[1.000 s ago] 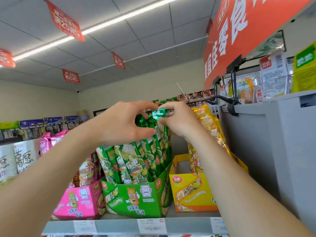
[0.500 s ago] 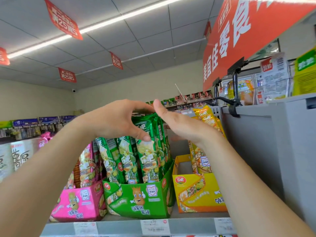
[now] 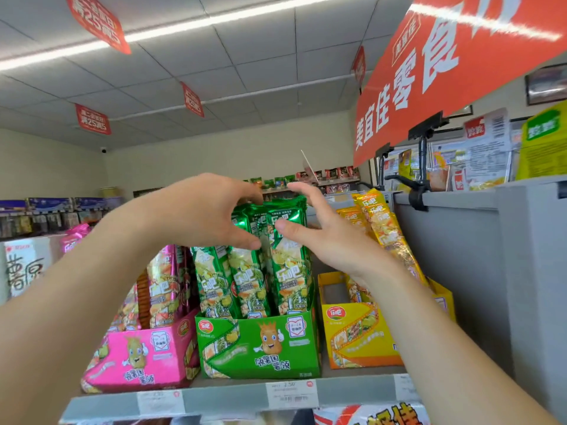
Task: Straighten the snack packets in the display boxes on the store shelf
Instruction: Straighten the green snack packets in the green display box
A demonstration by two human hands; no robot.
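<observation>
On a store shelf, a row of green snack packets is seen standing upright in a green display box, the middle 1 of 3 boxes lined along the near edge. The tops of the packets are gripped by the left hand, its fingers curled over their upper edge and its thumb pressed against their front faces. The right hand is held spread at the right side of the same bundle: its thumb is laid on the front of the rightmost packet, while its fingers are stretched nearly straight up and behind the packet tops. Both forearms are raised from the near edge of the scene.

To the left, just beside the green box, a pink display box is shown with pink packets leaning inside it. To the right, a yellow display box is partly filled, its yellow packets tilted back toward the far right against a grey panel. A price tag is fixed to the shelf edge below the green box. A red banner with white characters is mounted above the panel on black clips, and small red signs are hung from the tiled ceiling.
</observation>
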